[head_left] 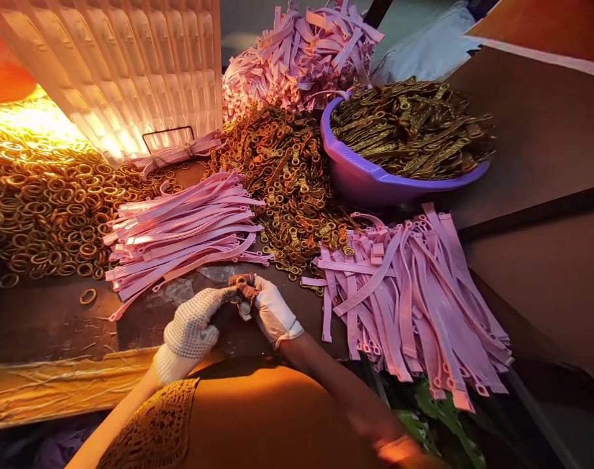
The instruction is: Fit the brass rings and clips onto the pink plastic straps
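Observation:
My left hand (192, 329), in a white dotted glove, is closed with its fingertips against those of my right hand. My right hand (272, 306) wears a white glove with brown fingertips and is also closed. A small brass-coloured ring (241, 281) shows between the fingertips; whatever else they pinch is hidden. Just beyond the hands lies a bundle of pink straps (189, 228) with loops at their ends. Behind it and to the right is a pile of brass-coloured metal links (292, 189) with ringed ends. One loose ring (88, 297) rests left of my hands.
Many brass-coloured rings (57, 202) are heaped at the left beside a ribbed translucent panel (165, 65). A purple basin (370, 176) holds long metal pieces. More pink straps (414, 299) hang over the right front edge, and another strap heap (301, 52) stands at the back.

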A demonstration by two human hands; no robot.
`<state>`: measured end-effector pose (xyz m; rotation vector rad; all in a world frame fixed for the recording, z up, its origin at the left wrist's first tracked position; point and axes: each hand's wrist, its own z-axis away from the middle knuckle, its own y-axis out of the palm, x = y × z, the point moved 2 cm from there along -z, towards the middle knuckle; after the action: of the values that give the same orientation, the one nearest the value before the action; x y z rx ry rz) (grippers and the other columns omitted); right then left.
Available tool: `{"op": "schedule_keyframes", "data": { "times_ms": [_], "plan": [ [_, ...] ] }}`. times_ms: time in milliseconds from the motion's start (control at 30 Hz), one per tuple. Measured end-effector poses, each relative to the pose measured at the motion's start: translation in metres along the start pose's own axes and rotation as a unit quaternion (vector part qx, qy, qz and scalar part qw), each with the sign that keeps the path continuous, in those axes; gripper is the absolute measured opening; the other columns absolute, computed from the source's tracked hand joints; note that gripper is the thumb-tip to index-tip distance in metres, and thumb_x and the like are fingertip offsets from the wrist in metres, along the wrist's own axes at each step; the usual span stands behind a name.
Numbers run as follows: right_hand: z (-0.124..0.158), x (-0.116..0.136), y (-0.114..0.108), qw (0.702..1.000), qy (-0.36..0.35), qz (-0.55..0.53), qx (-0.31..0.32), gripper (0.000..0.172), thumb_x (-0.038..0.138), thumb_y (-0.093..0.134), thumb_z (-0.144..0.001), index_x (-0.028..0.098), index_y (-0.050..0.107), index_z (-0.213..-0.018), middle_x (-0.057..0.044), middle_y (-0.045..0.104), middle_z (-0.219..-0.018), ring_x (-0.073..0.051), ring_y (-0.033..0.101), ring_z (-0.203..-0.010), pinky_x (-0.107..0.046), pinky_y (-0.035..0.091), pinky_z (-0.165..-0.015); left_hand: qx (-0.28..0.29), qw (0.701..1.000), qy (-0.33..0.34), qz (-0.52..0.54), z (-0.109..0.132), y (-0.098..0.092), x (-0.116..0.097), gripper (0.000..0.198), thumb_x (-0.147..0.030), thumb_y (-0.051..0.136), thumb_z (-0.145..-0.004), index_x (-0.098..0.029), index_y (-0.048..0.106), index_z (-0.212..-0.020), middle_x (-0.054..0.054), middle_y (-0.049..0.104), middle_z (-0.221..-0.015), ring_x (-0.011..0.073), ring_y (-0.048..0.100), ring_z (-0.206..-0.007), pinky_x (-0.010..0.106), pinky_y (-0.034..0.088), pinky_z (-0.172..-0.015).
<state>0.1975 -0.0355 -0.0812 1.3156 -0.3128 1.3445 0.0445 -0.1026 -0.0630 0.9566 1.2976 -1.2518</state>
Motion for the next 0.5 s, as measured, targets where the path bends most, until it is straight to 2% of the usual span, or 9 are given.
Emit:
{"op": "schedule_keyframes", "data": {
  "times_ms": [33,100,167,200,267,333,400,467,500],
  "plan": [
    [0.0,-0.003,-0.001,1.0,-0.001,0.018,0.003,0.051,0.056,0.082,-0.068,0.016,0.065,-0.093,0.002,0.059,-0.063,-0.007,0.039,-0.041,-0.021,0.032,-0.037,0.006,1.0,0.002,-0.013,-0.001,0.001,0.001,0.062,0.006,0.068,-0.051,-0.028,0.081,-0.101,0.006,0.073,-0.116,0.032,0.059,-0.122,0.037,0.039,-0.115],
    [0.003,-0.006,-0.005,0.997,-0.034,0.074,0.004,0.044,0.055,0.073,-0.079,0.016,0.065,-0.098,0.001,0.059,-0.067,-0.008,0.043,-0.045,-0.022,0.037,-0.041,-0.006,1.0,-0.011,-0.015,-0.002,0.002,0.001,0.054,0.005,0.069,-0.051,-0.027,0.081,-0.093,0.006,0.074,-0.109,0.0327,0.062,-0.115,0.038,0.04,-0.113],
    [0.01,-0.003,-0.008,0.973,-0.125,0.192,0.011,0.033,0.045,0.059,-0.091,0.018,0.065,-0.109,-0.003,0.064,-0.08,-0.014,0.055,-0.062,-0.026,0.048,-0.055,-0.022,0.999,-0.026,-0.007,-0.003,0.005,0.0,0.043,0.003,0.071,-0.056,-0.025,0.08,-0.087,0.006,0.074,-0.1,0.0291,0.065,-0.103,0.033,0.047,-0.103],
    [0.014,0.0,-0.009,0.943,-0.184,0.276,0.019,0.029,0.037,0.053,-0.093,0.019,0.064,-0.114,-0.006,0.066,-0.09,-0.017,0.06,-0.075,-0.029,0.052,-0.066,-0.028,0.999,-0.034,0.002,-0.003,0.006,-0.001,0.038,0.002,0.071,-0.059,-0.024,0.08,-0.086,0.006,0.074,-0.095,0.0266,0.065,-0.098,0.029,0.05,-0.097],
    [0.022,0.008,-0.007,0.841,-0.269,0.468,0.033,0.03,0.023,0.05,-0.087,0.018,0.063,-0.114,-0.01,0.066,-0.103,-0.023,0.059,-0.094,-0.036,0.051,-0.084,-0.039,0.997,-0.055,0.04,-0.003,0.009,-0.002,0.03,-0.001,0.072,-0.062,-0.022,0.077,-0.083,0.005,0.072,-0.089,0.0224,0.064,-0.089,0.024,0.051,-0.083],
    [0.027,0.014,-0.004,0.719,-0.291,0.63,0.026,0.025,0.018,0.053,-0.078,0.016,0.063,-0.101,-0.012,0.063,-0.1,-0.025,0.056,-0.093,-0.038,0.047,-0.084,-0.045,0.991,-0.086,0.095,-0.003,0.012,0.0,0.02,-0.007,0.074,-0.065,-0.02,0.073,-0.08,0.003,0.07,-0.082,0.019,0.063,-0.08,0.022,0.051,-0.073],
    [0.03,0.019,0.001,0.619,-0.288,0.731,0.006,0.015,0.019,0.055,-0.076,0.016,0.061,-0.089,-0.011,0.061,-0.089,-0.025,0.053,-0.084,-0.037,0.044,-0.078,-0.028,0.98,-0.122,0.154,-0.003,0.018,0.002,0.013,-0.017,0.077,-0.069,-0.019,0.066,-0.076,0.0,0.064,-0.072,0.0147,0.058,-0.067,0.021,0.049,-0.062],
    [0.032,0.02,0.006,0.556,-0.291,0.778,0.005,0.011,0.023,0.057,-0.078,0.016,0.06,-0.086,-0.011,0.06,-0.085,-0.025,0.052,-0.081,-0.037,0.04,-0.074,0.006,0.965,-0.162,0.205,-0.004,0.026,0.003,0.022,-0.028,0.078,-0.073,-0.019,0.058,-0.07,-0.004,0.053,-0.06,0.0099,0.048,-0.053,0.019,0.041,-0.05],
    [0.032,0.019,0.008,0.549,-0.289,0.785,0.006,0.012,0.025,0.058,-0.08,0.016,0.059,-0.086,-0.012,0.06,-0.084,-0.025,0.052,-0.08,-0.036,0.039,-0.073,0.022,0.956,-0.184,0.228,-0.004,0.03,0.002,0.027,-0.033,0.076,-0.075,-0.019,0.053,-0.068,-0.006,0.048,-0.056,0.0082,0.042,-0.047,0.019,0.037,-0.045]
  ]
}}
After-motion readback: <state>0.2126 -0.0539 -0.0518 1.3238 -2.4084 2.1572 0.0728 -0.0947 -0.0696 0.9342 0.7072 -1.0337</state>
